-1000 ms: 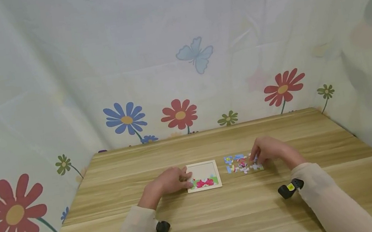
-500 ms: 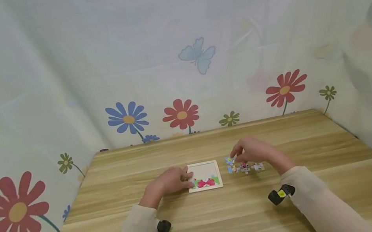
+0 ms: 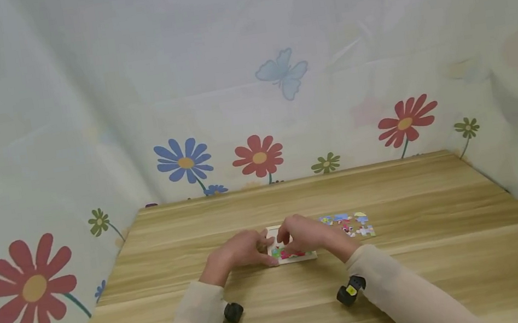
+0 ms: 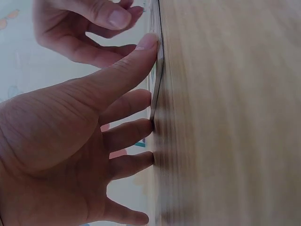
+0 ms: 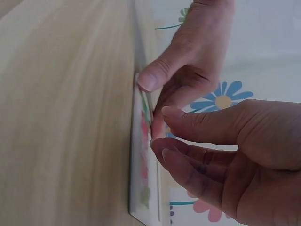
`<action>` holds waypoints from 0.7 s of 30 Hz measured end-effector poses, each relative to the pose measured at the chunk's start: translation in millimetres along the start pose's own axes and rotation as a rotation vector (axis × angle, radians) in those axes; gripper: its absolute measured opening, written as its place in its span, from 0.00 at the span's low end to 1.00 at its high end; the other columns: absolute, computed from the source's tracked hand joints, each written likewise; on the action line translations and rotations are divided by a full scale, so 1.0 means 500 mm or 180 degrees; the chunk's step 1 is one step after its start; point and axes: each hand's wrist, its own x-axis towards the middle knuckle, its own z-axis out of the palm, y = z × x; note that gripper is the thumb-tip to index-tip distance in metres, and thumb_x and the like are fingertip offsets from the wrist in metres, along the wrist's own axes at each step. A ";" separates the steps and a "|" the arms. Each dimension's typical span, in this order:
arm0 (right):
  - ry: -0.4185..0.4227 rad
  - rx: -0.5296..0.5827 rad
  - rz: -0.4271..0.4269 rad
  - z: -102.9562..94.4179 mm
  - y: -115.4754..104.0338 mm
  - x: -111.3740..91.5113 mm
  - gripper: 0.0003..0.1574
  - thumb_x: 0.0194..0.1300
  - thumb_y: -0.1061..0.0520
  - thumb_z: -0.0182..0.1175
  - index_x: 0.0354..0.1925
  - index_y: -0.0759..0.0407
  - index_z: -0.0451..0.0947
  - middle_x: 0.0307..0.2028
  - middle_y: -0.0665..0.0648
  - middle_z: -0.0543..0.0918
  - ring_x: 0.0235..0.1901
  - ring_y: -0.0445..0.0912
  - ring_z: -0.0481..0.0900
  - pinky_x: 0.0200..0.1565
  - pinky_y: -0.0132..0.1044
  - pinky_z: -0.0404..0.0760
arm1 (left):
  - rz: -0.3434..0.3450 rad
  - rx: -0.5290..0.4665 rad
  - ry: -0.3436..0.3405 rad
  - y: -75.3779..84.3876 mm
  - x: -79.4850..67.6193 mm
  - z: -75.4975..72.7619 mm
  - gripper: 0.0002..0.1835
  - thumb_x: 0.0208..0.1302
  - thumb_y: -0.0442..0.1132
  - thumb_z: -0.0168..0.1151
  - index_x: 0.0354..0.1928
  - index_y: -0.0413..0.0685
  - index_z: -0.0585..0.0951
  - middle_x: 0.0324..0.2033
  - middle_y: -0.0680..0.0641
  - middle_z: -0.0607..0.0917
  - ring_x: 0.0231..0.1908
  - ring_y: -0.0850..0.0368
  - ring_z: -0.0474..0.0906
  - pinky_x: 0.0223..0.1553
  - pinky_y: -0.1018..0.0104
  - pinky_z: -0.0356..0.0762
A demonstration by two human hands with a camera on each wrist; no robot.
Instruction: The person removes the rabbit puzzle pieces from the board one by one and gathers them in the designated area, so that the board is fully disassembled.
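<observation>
A small wooden jigsaw tray (image 3: 309,257) lies on the table, red and green pieces filling its lower strip. My left hand (image 3: 244,249) rests at its left side; the thumb presses the near corner, and the left wrist view shows the other fingers (image 4: 129,134) fairly straight and spread along the edge. Above the tray, my right hand (image 3: 306,235) is bent down, covering much of it. In the right wrist view that hand (image 5: 225,155) has thumb and fingers curved toward each other with a gap between; whether a piece is between them I cannot tell.
To the right of the tray lie several loose jigsaw pieces (image 3: 361,217) in two rough rows, partly hidden by the right hand. The wood-grain table (image 3: 404,273) reaches back to a flower-printed cloth (image 3: 208,80). A black camera sits on each wrist.
My right hand has moved left from the loose pieces to over the tray. The left hand has stayed at the tray's left edge. The head view has shifted slightly.
</observation>
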 end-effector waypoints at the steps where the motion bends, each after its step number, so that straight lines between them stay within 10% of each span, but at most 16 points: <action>1: -0.0002 0.0008 0.0026 0.005 -0.002 0.003 0.14 0.60 0.65 0.71 0.46 0.67 0.85 0.36 0.56 0.85 0.29 0.42 0.79 0.39 0.39 0.81 | 0.0021 0.0023 0.0002 0.000 0.000 -0.001 0.27 0.56 0.56 0.74 0.53 0.48 0.87 0.69 0.39 0.70 0.38 0.51 0.81 0.40 0.65 0.71; 5: -0.0009 -0.0043 0.0124 0.018 -0.006 0.011 0.16 0.57 0.63 0.74 0.44 0.66 0.85 0.36 0.56 0.85 0.31 0.42 0.79 0.38 0.39 0.80 | 0.0080 0.0098 -0.0030 0.000 -0.001 -0.005 0.35 0.57 0.56 0.73 0.65 0.49 0.78 0.69 0.39 0.69 0.50 0.47 0.80 0.52 0.62 0.75; 11: 0.0014 -0.0069 0.0102 0.030 -0.003 0.018 0.17 0.55 0.62 0.76 0.42 0.67 0.85 0.32 0.55 0.83 0.32 0.43 0.76 0.38 0.40 0.78 | 0.0228 0.0270 -0.0091 -0.006 -0.001 -0.008 0.38 0.58 0.56 0.73 0.68 0.49 0.75 0.70 0.40 0.69 0.36 0.55 0.75 0.45 0.63 0.72; 21: 0.0078 -0.0187 0.0011 0.038 -0.005 0.021 0.12 0.53 0.65 0.75 0.39 0.63 0.87 0.34 0.53 0.86 0.41 0.50 0.78 0.45 0.45 0.78 | 0.0064 0.0456 -0.0136 -0.008 -0.007 -0.010 0.40 0.59 0.60 0.69 0.71 0.56 0.72 0.74 0.44 0.64 0.70 0.39 0.62 0.66 0.32 0.55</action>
